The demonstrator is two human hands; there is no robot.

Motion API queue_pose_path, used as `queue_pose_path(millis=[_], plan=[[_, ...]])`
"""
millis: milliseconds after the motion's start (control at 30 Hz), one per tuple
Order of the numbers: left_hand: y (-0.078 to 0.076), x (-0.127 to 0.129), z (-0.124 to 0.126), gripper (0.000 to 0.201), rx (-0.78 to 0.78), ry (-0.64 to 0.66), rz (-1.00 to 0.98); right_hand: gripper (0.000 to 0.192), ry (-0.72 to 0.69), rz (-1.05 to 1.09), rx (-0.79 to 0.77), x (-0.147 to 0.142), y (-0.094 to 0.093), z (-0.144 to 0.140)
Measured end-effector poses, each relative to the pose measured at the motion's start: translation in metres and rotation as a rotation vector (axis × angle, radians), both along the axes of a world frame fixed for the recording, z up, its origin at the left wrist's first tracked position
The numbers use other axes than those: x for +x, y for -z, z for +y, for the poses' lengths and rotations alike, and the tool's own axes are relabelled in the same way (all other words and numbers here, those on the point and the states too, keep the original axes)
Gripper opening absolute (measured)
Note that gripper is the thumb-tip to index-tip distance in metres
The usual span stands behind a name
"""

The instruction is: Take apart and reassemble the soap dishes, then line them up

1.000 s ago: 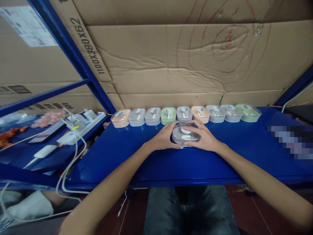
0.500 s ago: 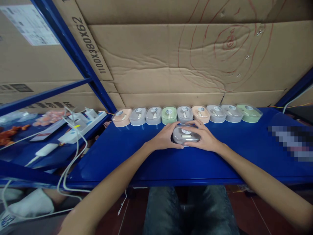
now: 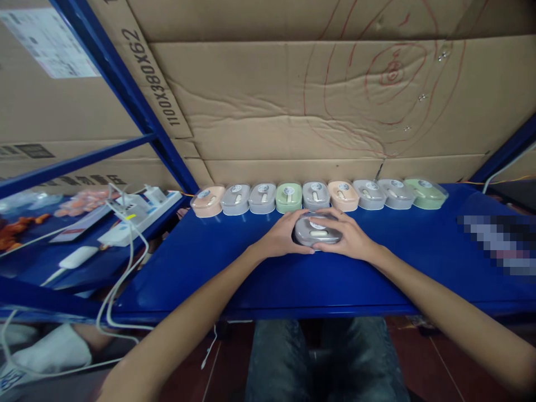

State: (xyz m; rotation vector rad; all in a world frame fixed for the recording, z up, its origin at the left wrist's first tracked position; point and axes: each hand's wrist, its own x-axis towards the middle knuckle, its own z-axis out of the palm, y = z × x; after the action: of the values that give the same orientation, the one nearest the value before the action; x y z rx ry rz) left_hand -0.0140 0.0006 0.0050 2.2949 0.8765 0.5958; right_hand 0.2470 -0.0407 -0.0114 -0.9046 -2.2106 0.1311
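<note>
A grey rounded plastic box [image 3: 305, 231] with a clear lid, a round sticker and a small cream-coloured bar on top sits on the blue tabletop [image 3: 285, 285] in front of me. Around its left side wraps my left hand [image 3: 280, 235], thumb along the front edge. My right hand [image 3: 355, 239] closes on the other side, its fingers reaching over the back of the lid. Just behind, a row of similar boxes lines the back edge: peach ones [image 3: 206, 204], several grey ones [image 3: 235, 201] and green ones [image 3: 288, 199].
Cardboard [image 3: 251, 100] with red drawn curves stands behind the row. On the left are a blue metal post [image 3: 125, 95], a power strip [image 3: 129, 223] with white cables and a phone [image 3: 79, 226]. A pixelated patch covers something at right. Another person's sleeve [image 3: 62, 349] shows at lower left.
</note>
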Motion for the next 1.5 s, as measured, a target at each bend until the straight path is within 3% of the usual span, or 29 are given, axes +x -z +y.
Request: queue_pose_path(millis=[300,500,767,1200,1500], plan=[[0.005,0.0,0.003,0.111,-0.037,0.003,-0.053,0.06,-0.012,-0.043,0.008,0.0,-0.004,0.0],[0.009,0.004,0.001,0.12,-0.048,0.086,-0.108,0.063,0.005,-0.099,0.009,-0.001,-0.006,-0.001],[0.019,0.005,0.008,0.111,0.004,0.114,-0.136,0.072,0.006,-0.183,0.017,0.0,-0.004,0.0],[0.015,0.005,0.006,0.106,-0.007,0.124,-0.169,0.07,0.054,-0.239,0.003,-0.001,-0.008,-0.002],[0.007,0.005,0.001,0.102,0.055,0.102,-0.063,0.066,0.064,-0.198,-0.002,-0.002,-0.001,-0.002]])
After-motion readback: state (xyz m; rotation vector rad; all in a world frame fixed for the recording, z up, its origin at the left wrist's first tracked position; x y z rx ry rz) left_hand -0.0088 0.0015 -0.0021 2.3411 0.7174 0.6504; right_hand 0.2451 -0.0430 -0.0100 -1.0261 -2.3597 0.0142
